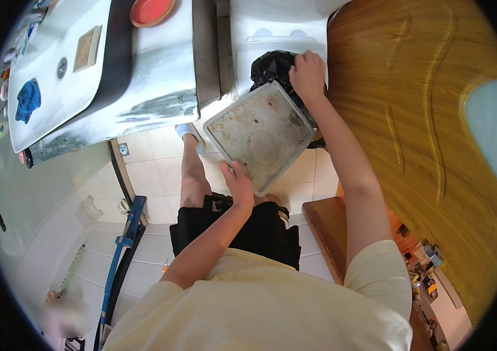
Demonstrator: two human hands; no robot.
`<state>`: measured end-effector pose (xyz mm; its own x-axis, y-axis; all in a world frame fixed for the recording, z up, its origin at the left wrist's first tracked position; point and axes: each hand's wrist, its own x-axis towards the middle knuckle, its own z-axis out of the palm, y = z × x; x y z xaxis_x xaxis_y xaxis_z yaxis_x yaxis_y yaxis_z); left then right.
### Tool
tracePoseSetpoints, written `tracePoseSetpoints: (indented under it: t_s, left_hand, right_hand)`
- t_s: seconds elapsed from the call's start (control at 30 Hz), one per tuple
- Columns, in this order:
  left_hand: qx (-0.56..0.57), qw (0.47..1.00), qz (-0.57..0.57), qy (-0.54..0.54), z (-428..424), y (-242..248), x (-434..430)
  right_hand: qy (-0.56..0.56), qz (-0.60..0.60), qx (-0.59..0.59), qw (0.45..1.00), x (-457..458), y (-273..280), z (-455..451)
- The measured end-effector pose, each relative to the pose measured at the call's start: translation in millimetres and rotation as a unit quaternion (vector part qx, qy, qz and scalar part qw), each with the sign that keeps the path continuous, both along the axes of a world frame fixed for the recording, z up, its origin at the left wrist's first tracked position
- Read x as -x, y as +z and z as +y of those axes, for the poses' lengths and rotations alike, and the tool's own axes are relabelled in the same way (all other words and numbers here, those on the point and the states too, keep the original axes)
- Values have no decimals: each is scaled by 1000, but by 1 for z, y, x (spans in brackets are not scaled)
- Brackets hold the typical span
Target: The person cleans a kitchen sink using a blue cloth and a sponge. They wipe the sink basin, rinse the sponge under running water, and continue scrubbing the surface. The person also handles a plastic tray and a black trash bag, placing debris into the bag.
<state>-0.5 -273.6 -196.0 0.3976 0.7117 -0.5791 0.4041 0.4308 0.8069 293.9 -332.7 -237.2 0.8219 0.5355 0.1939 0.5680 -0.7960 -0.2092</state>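
A shallow, translucent rectangular plastic tray [259, 136], stained brown and dotted with dark specks, tilts in front of me. My left hand [238, 183] grips its near left edge, the thumb and fingers partly in view. Beyond its far corner, a crumpled black plastic bag [270, 68] lies over the white toilet lid [245, 55]. The fingers of my right hand [309, 74] are closed on the bag's rim at the right. The tray's far right edge lies against the bag and hides part of it. What is inside the bag cannot be seen.
To the left stands a washbasin [51, 118] holding a blue cloth [28, 101]. A red bowl [152, 11] rests on the counter [160, 70]. A blue-handled mop [119, 250] leans at lower left. The wooden door [371, 87] stands close on my right.
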Motion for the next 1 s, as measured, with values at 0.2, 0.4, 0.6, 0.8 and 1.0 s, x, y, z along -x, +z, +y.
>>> tracePoseSetpoints:
  t_s: [0.2, 0.4, 0.6, 0.8, 1.0]
  left_hand:
    - [34, 999, 31, -9, 0, -1, 3]
    - [52, 998, -14, 27, -4, 1, -4]
    - [96, 994, -18, 37, -11, 14, -14]
    - [36, 999, -8, 31, -22, 14, -29]
    - [-45, 993, 91, -53, -28, 8, -39]
  right_hand:
    - [93, -19, 57, 994, -41, -62, 48]
    - [34, 66, 67, 995, -62, -81, 61]
    - [105, 121, -121, 980, -60, -20, 30]
    - [29, 125, -153, 980, -50, 16, 10]
    - [23, 262, -307, 915, -55, 27, 0]
